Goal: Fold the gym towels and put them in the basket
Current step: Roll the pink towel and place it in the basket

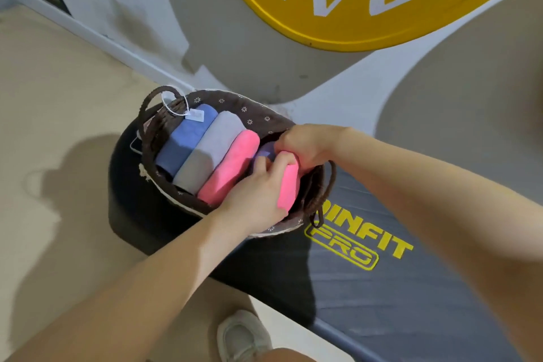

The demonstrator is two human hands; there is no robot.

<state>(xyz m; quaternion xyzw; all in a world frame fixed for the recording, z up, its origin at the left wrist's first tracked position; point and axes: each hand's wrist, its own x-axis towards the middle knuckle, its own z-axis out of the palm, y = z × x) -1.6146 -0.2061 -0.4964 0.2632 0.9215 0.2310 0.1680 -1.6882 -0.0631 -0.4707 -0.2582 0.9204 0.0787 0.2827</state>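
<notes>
A brown woven basket (235, 103) with a flowered lining stands on the end of a dark bench. Inside lie folded towels side by side: a blue towel (185, 138), a grey towel (211, 150) and a pink towel (229, 167). A lilac towel (266, 151) shows only as a small patch between my hands. At the basket's right end my left hand (258, 188) grips a second pink towel (288, 185). My right hand (305, 141) is curled over the top of that same towel, fingers tucked down inside the basket.
The bench pad (396, 288) carries yellow lettering and runs toward the lower right. A yellow weight plate (352, 9) leans against the white wall behind. A white tag (195, 116) hangs from the basket's left handle. Beige floor lies to the left; a shoe (241, 335) is below.
</notes>
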